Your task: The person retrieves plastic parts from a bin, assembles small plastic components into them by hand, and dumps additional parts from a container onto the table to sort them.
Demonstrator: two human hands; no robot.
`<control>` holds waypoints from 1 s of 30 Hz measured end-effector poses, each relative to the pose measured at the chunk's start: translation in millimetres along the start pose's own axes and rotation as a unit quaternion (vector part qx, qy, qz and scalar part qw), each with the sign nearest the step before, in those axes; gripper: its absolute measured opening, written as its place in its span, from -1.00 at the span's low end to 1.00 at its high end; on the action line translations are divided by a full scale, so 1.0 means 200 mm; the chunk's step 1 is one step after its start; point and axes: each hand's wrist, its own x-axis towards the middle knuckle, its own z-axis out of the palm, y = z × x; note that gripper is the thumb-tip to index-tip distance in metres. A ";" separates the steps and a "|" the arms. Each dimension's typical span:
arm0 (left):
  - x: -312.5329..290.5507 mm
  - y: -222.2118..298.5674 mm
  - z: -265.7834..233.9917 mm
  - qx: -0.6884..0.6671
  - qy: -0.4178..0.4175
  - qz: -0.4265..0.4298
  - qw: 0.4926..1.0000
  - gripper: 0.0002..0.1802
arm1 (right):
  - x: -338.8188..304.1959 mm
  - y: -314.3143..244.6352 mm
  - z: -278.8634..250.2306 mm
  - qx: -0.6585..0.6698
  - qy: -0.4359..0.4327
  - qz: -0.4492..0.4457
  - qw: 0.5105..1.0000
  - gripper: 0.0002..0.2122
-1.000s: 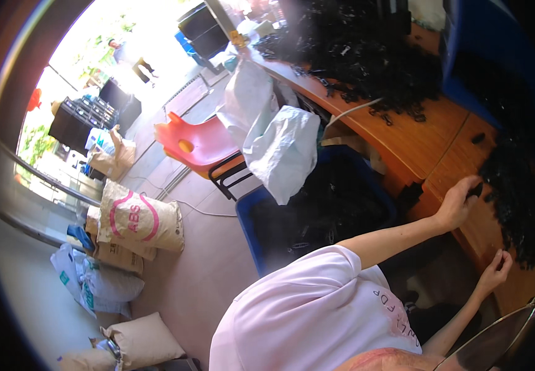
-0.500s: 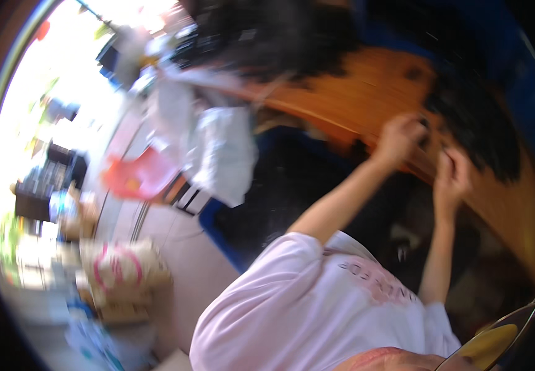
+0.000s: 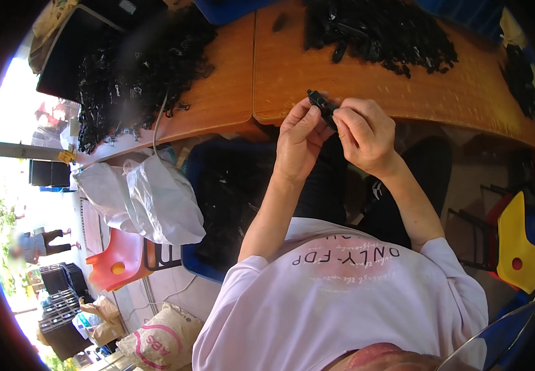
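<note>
Close to the table's near edge, both of my hands meet on a small black plastic part (image 3: 320,102) with a narrow end pointing up and left. The thumb and fingers of my left hand (image 3: 300,141) pinch it from the left. On the other side, my right hand (image 3: 369,133) has its fingertips closed on the part's lower end, hiding some of it. Beyond my hands, a heap of similar-looking black parts (image 3: 379,37) lies on the wooden table (image 3: 236,80). A larger heap of black pieces (image 3: 137,68) covers the table's left side.
Below the table's edge stands a blue bin (image 3: 209,266) with dark contents. White bags (image 3: 162,201) hang beside it. A red chair (image 3: 119,260) is at left, a yellow chair (image 3: 521,247) at right. A printed sack (image 3: 162,340) sits on the floor; a person (image 3: 32,246) is farther off.
The view has swung, so the table and heaps sit differently in it. My hands, a little apart in the blurred earlier frame, are now together on the black part.
</note>
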 end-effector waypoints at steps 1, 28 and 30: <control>0.00 0.00 -0.01 0.003 -0.002 -0.001 1.000 -0.71 | 0.00 -0.01 0.00 -0.002 -0.004 -0.006 1.000 -0.77; -0.09 0.15 0.10 0.162 -0.027 -0.164 0.973 -0.59 | 0.06 0.03 -0.12 0.142 -0.151 -0.015 0.978 -0.76; -0.08 0.14 0.05 0.195 -0.057 -0.163 0.966 -0.56 | 0.07 0.05 -0.14 0.147 -0.156 -0.016 0.977 -0.80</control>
